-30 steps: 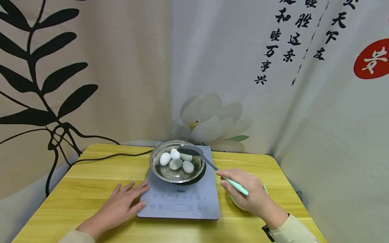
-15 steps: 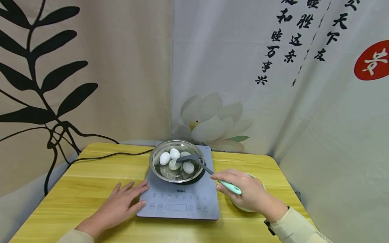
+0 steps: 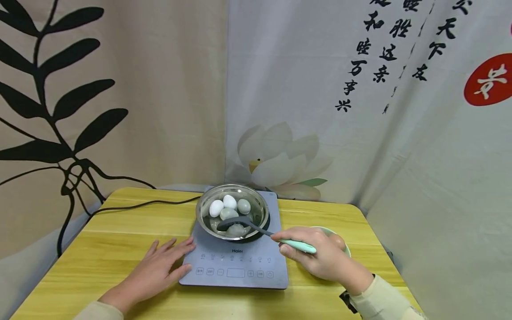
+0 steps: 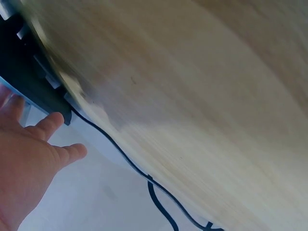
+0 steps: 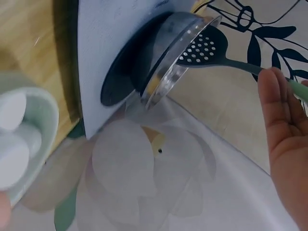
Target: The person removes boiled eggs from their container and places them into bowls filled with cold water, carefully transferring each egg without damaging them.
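My right hand (image 3: 316, 255) grips the mint-green handle of a slotted spoon (image 3: 298, 246). The spoon's dark perforated head (image 5: 204, 48) is inside a round steel pan (image 3: 262, 209), over its near side, partly covering one egg (image 3: 237, 230). Several white and pale greenish eggs (image 3: 229, 202) lie together in the pan. It stands on a flat grey induction cooker (image 3: 240, 262). My left hand (image 3: 160, 269) lies with fingers spread at the cooker's left edge, fingertips on that edge. No object is in its grasp.
A pale green bowl (image 5: 50, 115) with eggs (image 5: 12, 159) stands right of the cooker, partly hidden beneath my right hand. A black cord (image 3: 148, 204) runs left from behind the pan across the wooden table (image 3: 132, 231). Printed curtains (image 3: 280, 89) hang behind.
The slotted spoon's head has moved from the pan's far right side, across the eggs, to its near side. My right hand has shifted slightly left; the left hand stays put.
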{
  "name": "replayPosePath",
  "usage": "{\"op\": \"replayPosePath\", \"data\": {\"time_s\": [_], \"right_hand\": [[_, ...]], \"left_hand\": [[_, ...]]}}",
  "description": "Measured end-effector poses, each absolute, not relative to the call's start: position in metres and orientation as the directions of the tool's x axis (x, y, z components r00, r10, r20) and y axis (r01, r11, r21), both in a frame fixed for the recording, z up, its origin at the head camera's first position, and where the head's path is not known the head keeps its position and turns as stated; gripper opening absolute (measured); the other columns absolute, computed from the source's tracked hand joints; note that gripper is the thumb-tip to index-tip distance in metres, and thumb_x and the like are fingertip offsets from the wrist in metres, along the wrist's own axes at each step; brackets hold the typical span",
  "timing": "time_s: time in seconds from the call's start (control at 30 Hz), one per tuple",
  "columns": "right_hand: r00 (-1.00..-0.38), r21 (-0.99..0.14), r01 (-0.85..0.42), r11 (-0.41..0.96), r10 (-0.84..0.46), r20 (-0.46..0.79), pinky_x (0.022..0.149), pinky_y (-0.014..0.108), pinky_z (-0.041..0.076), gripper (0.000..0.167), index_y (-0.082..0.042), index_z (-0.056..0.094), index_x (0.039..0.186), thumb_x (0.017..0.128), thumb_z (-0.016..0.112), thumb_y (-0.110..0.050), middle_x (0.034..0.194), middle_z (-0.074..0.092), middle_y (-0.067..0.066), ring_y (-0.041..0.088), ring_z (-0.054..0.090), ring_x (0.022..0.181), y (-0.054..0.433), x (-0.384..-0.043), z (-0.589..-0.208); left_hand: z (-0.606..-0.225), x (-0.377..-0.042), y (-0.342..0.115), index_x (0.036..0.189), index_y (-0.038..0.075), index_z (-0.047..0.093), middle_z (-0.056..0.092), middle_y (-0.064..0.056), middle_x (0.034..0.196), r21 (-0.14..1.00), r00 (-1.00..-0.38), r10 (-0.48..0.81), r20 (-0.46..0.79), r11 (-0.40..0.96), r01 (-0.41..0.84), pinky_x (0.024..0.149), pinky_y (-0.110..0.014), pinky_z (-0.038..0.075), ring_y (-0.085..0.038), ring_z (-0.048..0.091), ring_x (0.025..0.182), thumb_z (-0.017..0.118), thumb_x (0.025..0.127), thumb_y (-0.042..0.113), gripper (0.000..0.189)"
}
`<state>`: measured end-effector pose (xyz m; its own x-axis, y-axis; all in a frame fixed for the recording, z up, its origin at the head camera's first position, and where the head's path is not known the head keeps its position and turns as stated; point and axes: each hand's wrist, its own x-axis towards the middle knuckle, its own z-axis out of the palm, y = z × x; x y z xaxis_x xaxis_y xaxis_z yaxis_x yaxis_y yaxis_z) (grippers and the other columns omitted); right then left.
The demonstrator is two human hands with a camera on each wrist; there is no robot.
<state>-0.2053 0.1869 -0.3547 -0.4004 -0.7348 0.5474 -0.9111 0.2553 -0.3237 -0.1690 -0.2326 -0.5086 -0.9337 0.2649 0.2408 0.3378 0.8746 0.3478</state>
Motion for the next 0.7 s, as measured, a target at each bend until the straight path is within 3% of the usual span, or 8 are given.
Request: {"op": "replayPosePath", "data": {"time_s": [0.07,0.13,0.27,0.37,0.57,0.7], "right_hand": [[-0.392,-0.392,-0.902,0.181,-0.724,0.568,0.095,0.024,0.063,0.032,-0.009,0.074,0.130,0.099,0.072,0.000,0.120,0.081,0.007,0.019,0.079,0.107,0.182,-0.206,-0.359],[-0.433,-0.479,-0.865,0.150,-0.706,0.560,0.094,0.025,0.064,0.032,-0.005,0.073,0.131,0.100,0.069,0.003,0.120,0.081,0.011,0.018,0.079,0.108,0.178,-0.207,-0.364],[-0.604,-0.707,-0.695,0.128,-0.638,0.478,0.091,0.031,0.066,0.028,0.003,0.070,0.132,0.106,0.061,0.002,0.117,0.080,0.019,0.011,0.078,0.104,0.173,-0.206,-0.374],[-0.733,-0.845,-0.526,0.093,-0.553,0.395,0.090,0.036,0.067,0.029,0.007,0.068,0.133,0.110,0.055,-0.005,0.114,0.080,0.020,0.016,0.079,0.099,0.170,-0.209,-0.379],[-0.902,-0.972,-0.234,-0.011,-0.372,0.221,0.088,0.041,0.068,0.043,0.010,0.063,0.137,0.116,0.046,-0.024,0.114,0.081,0.018,0.024,0.080,0.095,0.165,-0.225,-0.387],[-0.970,-0.991,-0.009,-0.133,-0.241,0.041,0.084,0.040,0.068,0.046,0.007,0.063,0.136,0.115,0.042,-0.027,0.111,0.080,0.023,0.025,0.079,0.090,0.162,-0.237,-0.393]], "left_hand": [[-0.509,-0.169,-0.233,0.152,0.032,0.061,0.054,0.007,0.163,0.353,-0.936,0.260,0.235,0.875,0.332,0.118,-0.082,0.026,-0.048,0.053,0.146,0.063,0.103,0.059,0.056],[-0.508,-0.170,-0.233,0.152,0.032,0.061,0.055,0.007,0.163,0.352,-0.937,0.261,0.231,0.876,0.331,0.118,-0.082,0.027,-0.048,0.053,0.146,0.062,0.103,0.060,0.056],[-0.508,-0.170,-0.232,0.152,0.033,0.061,0.054,0.008,0.163,0.357,-0.940,0.259,0.221,0.875,0.325,0.118,-0.082,0.027,-0.048,0.053,0.146,0.062,0.103,0.060,0.055],[-0.508,-0.170,-0.232,0.152,0.033,0.061,0.054,0.009,0.163,0.359,-0.942,0.257,0.215,0.876,0.321,0.118,-0.082,0.027,-0.048,0.053,0.146,0.061,0.103,0.061,0.056],[-0.508,-0.170,-0.232,0.152,0.032,0.061,0.053,0.008,0.164,0.358,-0.947,0.250,0.201,0.881,0.308,0.119,-0.082,0.026,-0.048,0.053,0.147,0.061,0.103,0.061,0.057],[-0.506,-0.170,-0.231,0.153,0.032,0.061,0.053,0.008,0.164,0.361,-0.949,0.248,0.196,0.881,0.305,0.120,-0.081,0.025,-0.048,0.052,0.147,0.061,0.103,0.061,0.057]]}}
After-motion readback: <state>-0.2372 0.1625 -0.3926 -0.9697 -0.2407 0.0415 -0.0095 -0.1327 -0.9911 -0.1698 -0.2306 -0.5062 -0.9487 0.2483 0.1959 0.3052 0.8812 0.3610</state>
